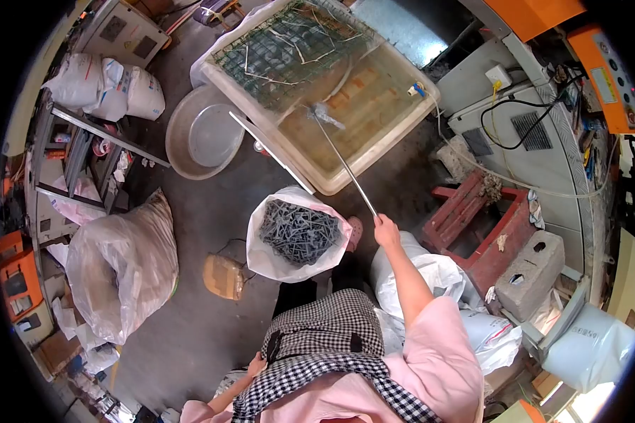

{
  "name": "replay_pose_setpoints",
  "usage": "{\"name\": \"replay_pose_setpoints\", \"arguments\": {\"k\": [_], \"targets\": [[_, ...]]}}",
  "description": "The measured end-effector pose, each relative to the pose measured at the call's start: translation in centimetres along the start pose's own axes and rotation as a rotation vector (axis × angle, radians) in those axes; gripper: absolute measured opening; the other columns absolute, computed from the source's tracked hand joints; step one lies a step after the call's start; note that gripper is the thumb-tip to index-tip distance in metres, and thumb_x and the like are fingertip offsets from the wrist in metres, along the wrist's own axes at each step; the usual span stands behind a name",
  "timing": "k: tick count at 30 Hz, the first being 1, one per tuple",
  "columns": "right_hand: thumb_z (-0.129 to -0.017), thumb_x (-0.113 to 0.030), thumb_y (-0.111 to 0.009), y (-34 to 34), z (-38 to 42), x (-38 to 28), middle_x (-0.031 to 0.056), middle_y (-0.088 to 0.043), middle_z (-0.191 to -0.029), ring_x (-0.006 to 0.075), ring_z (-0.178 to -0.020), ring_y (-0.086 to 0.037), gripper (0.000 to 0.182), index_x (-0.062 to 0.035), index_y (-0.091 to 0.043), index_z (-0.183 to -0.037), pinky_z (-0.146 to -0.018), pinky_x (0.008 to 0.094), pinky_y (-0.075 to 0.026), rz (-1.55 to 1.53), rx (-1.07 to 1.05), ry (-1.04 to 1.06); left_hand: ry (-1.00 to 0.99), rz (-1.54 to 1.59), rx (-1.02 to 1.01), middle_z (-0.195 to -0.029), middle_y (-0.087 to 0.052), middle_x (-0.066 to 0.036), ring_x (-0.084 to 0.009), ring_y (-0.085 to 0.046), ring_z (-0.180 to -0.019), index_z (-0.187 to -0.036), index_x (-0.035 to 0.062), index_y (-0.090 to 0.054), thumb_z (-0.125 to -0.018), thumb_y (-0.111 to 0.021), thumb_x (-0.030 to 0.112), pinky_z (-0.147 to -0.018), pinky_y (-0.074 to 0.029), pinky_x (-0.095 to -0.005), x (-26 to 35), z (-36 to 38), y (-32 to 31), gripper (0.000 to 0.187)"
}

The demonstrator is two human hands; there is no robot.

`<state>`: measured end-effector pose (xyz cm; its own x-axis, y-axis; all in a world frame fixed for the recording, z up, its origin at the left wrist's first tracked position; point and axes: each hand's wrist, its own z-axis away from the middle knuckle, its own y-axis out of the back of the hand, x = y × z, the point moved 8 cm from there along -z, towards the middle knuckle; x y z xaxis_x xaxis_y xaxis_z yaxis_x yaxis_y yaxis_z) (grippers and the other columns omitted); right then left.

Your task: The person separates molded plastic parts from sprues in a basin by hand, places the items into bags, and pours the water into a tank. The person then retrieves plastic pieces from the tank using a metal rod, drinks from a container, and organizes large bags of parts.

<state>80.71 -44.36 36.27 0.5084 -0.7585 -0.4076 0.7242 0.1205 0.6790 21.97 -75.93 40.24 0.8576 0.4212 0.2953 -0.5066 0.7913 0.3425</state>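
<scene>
My right hand is wrapped round the near end of a long metal rod. The rod's far end reaches into a large tub of murky water, beside a pale, clear clump at the water. My left hand rests by the checked apron at my waist, its fingers partly hidden. In front of my legs stands an open white sack full of dark grey strip-like pieces.
A green mesh covers the tub's far part. A round basin and large plastic sack are at left, a wrapped brown block on the floor. At right are a red frame and concrete block.
</scene>
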Motion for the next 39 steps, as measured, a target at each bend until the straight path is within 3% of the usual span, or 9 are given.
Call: {"name": "replay_pose_setpoints", "arguments": {"k": [2, 3, 9, 13, 18, 23, 30, 36, 39], "targets": [[-0.089, -0.035, -0.041, 0.4, -1.1, -1.3, 0.0219, -0.059, -0.101, 0.0412, -0.096, -0.054, 0.033, -0.0135, -0.056, -0.109, -0.081, 0.0482, -0.043, -0.008, 0.001, 0.001, 0.3, -0.029, -0.094, -0.092, -0.054, -0.027, -0.0454, -0.05, -0.088, -0.1, 0.0009, -0.039, -0.085, -0.046, 0.033, -0.072, -0.039, -0.0498, -2.2, -0.3, -0.9, 0.036], [-0.089, -0.036, -0.041, 1.0, -0.9, -1.9, 0.0219, -0.059, -0.1, 0.0412, -0.096, -0.054, 0.034, -0.0136, -0.056, -0.11, -0.081, 0.0482, -0.044, -0.004, -0.01, 0.002, 0.281, -0.002, -0.059, -0.097, -0.055, -0.028, -0.0444, -0.051, -0.092, -0.101, 0.001, -0.039, -0.085, -0.046, 0.035, -0.075, -0.039, -0.0486, 1.3, 1.1, 1.0, 0.038], [-0.089, -0.035, -0.044, 3.8, 4.0, 3.7, 0.0199, -0.061, -0.094, 0.0401, -0.087, -0.057, 0.03, -0.0192, -0.056, -0.112, -0.075, 0.0471, -0.044, 0.037, 0.089, 0.033, 0.213, -0.015, -0.087, -0.098, -0.056, -0.028, -0.0443, -0.053, -0.093, -0.11, 0.0019, -0.04, -0.082, -0.046, 0.038, -0.076, -0.042, -0.0484, -4.5, -2.1, -2.5, 0.047], [-0.089, -0.033, -0.044, 6.7, 6.4, 7.4, 0.0209, -0.061, -0.093, 0.0402, -0.086, -0.057, 0.03, -0.0179, -0.056, -0.112, -0.073, 0.0469, -0.044, 0.069, 0.074, -0.086, 0.21, 0.009, -0.087, -0.097, -0.056, -0.028, -0.045, -0.053, -0.092, -0.109, 0.0021, -0.039, -0.082, -0.046, 0.038, -0.076, -0.042, -0.049, -1.7, -1.4, -1.2, 0.046], [-0.089, -0.033, -0.044, 6.6, 3.7, 9.0, 0.0201, -0.061, -0.093, 0.0404, -0.088, -0.056, 0.032, -0.0145, -0.055, -0.113, -0.075, 0.0466, -0.044, 0.078, 0.09, -0.071, 0.215, 0.011, -0.097, -0.095, -0.056, -0.03, -0.046, -0.052, -0.092, -0.108, 0.0022, -0.038, -0.081, -0.046, 0.038, -0.076, -0.041, -0.0498, -0.2, -1.0, -0.5, 0.045], [-0.089, -0.034, -0.046, 5.4, -0.7, 7.1, 0.0206, -0.061, -0.093, 0.0409, -0.09, -0.055, 0.03, -0.0183, -0.056, -0.113, -0.077, 0.0464, -0.044, 0.045, 0.068, -0.004, 0.237, 0.008, -0.089, -0.096, -0.056, -0.03, -0.0465, -0.051, -0.093, -0.107, 0.0022, -0.037, -0.082, -0.044, 0.037, -0.077, -0.04, -0.0498, -1.5, -1.1, -1.6, 0.043], [-0.087, -0.035, -0.049, 4.7, -6.2, 5.2, 0.0209, -0.06, -0.097, 0.0402, -0.094, -0.055, 0.031, -0.0197, -0.056, -0.113, -0.079, 0.0455, -0.044, 0.007, -0.014, 0.063, 0.312, 0.022, -0.108, -0.095, -0.056, -0.03, -0.0468, -0.052, -0.092, -0.106, 0.0026, -0.04, -0.08, -0.045, 0.052, -0.076, -0.041, -0.049, 1.3, 0.7, -1.2, 0.056], [-0.087, -0.032, -0.052, 2.1, -10.6, 4.3, 0.0191, -0.06, -0.1, 0.0343, -0.097, -0.057, 0.032, -0.0131, -0.057, -0.112, -0.081, 0.0375, -0.045, -0.13, -0.037, 0.152, 0.402, -0.031, -0.034, -0.09, -0.058, -0.028, -0.0453, -0.054, -0.091, -0.107, 0.0034, -0.045, -0.078, -0.045, 0.065, -0.074, -0.042, -0.0477, 3.5, 1.7, -2.1, 0.068], [-0.086, -0.03, -0.053, 0.0, -12.5, 3.2, 0.0188, -0.061, -0.098, 0.0338, -0.096, -0.058, 0.031, -0.0116, -0.058, -0.11, -0.079, 0.0364, -0.045, -0.145, -0.032, 0.15, 0.415, 0.004, -0.06, -0.091, -0.058, -0.027, -0.0447, -0.054, -0.089, -0.106, 0.0023, -0.046, -0.078, -0.047, 0.063, -0.071, -0.042, -0.0463, 4.6, 2.3, -2.6, 0.067]]}}
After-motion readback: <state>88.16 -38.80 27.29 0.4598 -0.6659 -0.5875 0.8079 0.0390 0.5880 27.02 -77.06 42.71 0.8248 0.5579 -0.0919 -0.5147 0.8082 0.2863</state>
